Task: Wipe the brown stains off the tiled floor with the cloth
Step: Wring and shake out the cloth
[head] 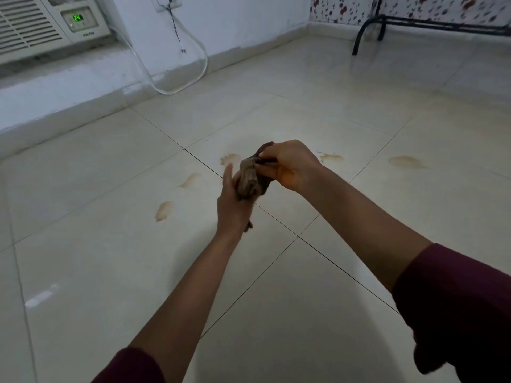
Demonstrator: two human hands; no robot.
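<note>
Above the floor (pixel 276 299) where its tile lines cross, the right hand (pixel 290 167) pinches the cloth's (pixel 250 181) top while the left hand (pixel 231 203) cups its lower end; soft and limp, it looks best bunched, with the brown stains (pixel 164 210) unwiped.

Brown cloth (pixel 250 179), brown stains (pixel 163 210) on cream tiled floor (pixel 110 258), maroon sleeves (pixel 456 299).
</note>
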